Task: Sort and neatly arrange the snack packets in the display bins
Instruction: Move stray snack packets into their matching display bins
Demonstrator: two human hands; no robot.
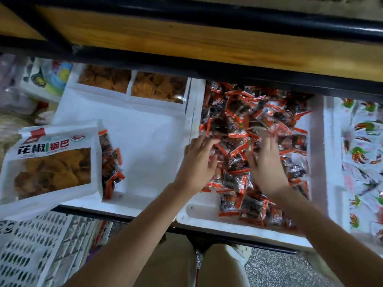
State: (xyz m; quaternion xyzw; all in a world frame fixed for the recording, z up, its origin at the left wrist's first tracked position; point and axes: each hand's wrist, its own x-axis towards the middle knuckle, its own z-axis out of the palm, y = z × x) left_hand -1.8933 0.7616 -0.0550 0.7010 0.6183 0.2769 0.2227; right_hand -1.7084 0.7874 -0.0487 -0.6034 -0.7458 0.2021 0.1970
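Observation:
A white foam bin [207,221] in the middle holds a heap of several small red-and-black snack packets [244,112]. My left hand [196,162] lies on the heap's left side with fingers spread and slightly bent over the packets. My right hand [266,164] lies flat on the packets to its right, fingers straight and pointing away from me. Motion blur hides whether either hand pinches a packet. A few of the same packets [110,164] lie in the left foam bin [145,141], beside a large white crisp bag [51,162].
Two more white crisp bags [132,85] lie at the back of the left bin. A right-hand bin [329,162] holds white packets with red-green prints [360,154]. A wooden shelf with a black rail [207,44] overhangs the bins. A white lattice crate [31,249] stands at lower left.

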